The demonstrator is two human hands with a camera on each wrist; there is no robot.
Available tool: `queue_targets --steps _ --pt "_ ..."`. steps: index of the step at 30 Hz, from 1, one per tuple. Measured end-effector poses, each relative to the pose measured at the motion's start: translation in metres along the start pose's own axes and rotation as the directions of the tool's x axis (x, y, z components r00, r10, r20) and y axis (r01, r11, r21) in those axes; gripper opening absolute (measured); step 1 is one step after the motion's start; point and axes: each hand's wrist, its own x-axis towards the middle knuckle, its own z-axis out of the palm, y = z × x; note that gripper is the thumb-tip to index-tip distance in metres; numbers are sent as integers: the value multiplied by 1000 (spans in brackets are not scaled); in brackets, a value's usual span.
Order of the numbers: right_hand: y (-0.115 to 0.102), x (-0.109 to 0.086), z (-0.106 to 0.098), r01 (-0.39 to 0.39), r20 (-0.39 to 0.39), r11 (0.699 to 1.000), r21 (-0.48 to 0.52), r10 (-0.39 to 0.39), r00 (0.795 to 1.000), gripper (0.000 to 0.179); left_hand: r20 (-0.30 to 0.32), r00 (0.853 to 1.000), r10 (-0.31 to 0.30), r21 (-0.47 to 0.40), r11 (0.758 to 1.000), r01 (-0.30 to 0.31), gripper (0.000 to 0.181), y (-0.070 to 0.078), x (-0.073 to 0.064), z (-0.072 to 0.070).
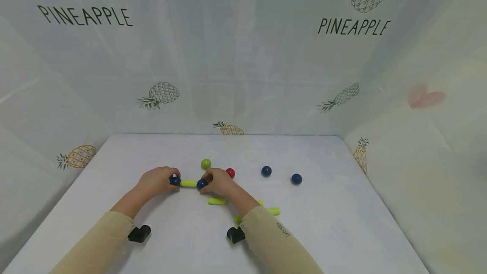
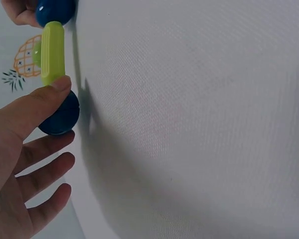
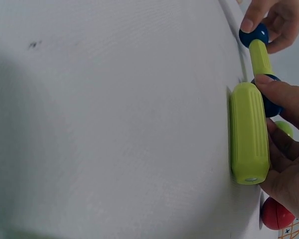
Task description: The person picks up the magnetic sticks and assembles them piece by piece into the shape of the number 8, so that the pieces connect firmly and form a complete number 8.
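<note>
Two glossy dark-blue balls [image 1: 201, 184], left of frame centre, pinched one each by left hand [image 1: 157, 180] and right hand [image 1: 220, 182], flank ribbed lime-green rod [image 1: 188, 184]; I'd keep all three coaxial, pressing evenly.

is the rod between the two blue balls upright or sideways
Sideways: the yellow-green rod runs across from a blue ball in the left hand to another in the right hand.

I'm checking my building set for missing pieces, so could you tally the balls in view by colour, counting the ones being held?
Blue balls: 4, two of them held
Green ball: 1
Red ball: 1
Total: 6 balls
</note>
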Motion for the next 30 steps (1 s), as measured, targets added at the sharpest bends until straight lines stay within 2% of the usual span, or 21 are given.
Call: queue_targets --steps 7,14,22,30 --pt "-1 1 1 0 -1 1000 0 0 1000 29 5 1000 -5 -54 999 5 38 -4 0 3" --pt "-1 0 1 3 -6 1000 -6 -3 1000 29 0 1000 22 -201 979 -22 40 -14 0 8" --pt "0 1 2 6 -7 1000 -20 -6 1000 30 -1 999 47 -341 939 -44 43 -22 -4 10" --pt "-1 -1 0 3 -5 1000 -14 -3 1000 30 -29 996 88 -476 875 -92 41 -32 -8 12"
